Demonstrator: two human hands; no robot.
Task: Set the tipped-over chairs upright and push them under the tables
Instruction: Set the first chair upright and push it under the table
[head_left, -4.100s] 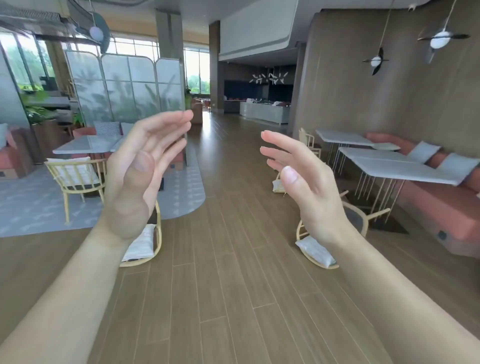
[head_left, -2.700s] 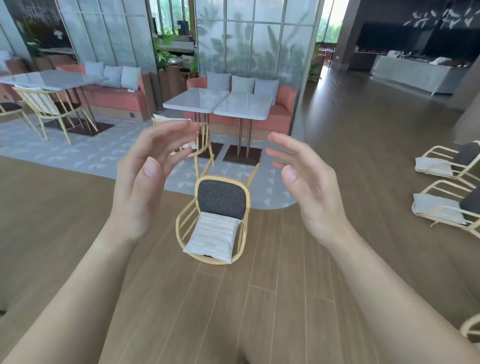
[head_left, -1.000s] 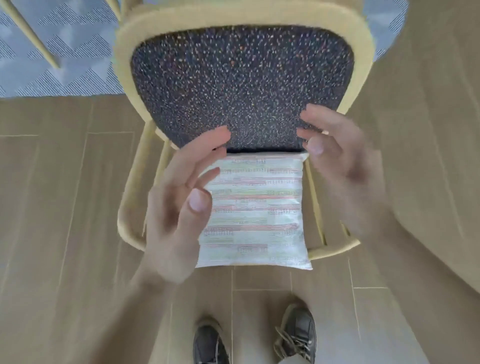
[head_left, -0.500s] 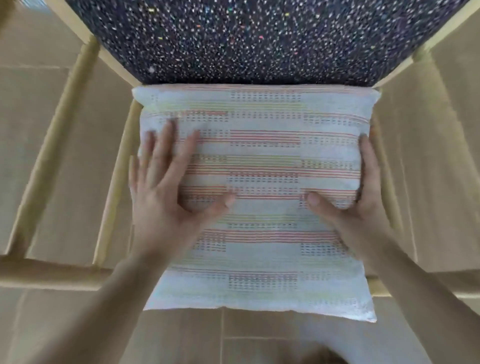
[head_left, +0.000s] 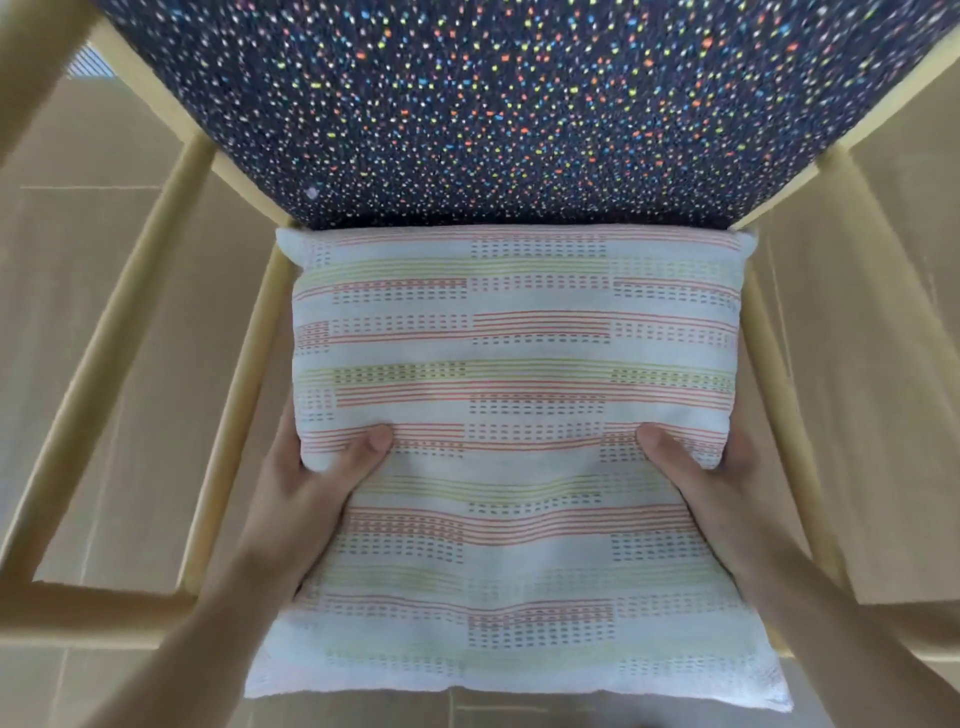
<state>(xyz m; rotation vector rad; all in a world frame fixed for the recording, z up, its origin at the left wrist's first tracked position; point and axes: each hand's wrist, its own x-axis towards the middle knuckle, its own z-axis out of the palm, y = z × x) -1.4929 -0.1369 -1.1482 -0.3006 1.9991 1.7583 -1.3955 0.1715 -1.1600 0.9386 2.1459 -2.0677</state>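
A tipped-over chair fills the view, lying on its back on the floor. Its pale yellow wooden frame (head_left: 130, 332) runs down both sides, and its dark speckled seat (head_left: 519, 104) is at the top. A white cushion (head_left: 519, 338) with red and green stripes lies against the backrest. My left hand (head_left: 306, 483) grips the cushion's left edge, thumb on top and fingers hidden beneath. My right hand (head_left: 701, 478) grips the right edge the same way. The fabric puckers between the two thumbs.
Light wood-plank floor (head_left: 78, 234) shows through the chair's frame on both sides. A sliver of grey patterned rug (head_left: 88, 62) appears at the upper left. Nothing else is in view this close.
My head has come down from the open room to right above the chair. Both hands moved from lying flat on the cushion to clasping its side edges.
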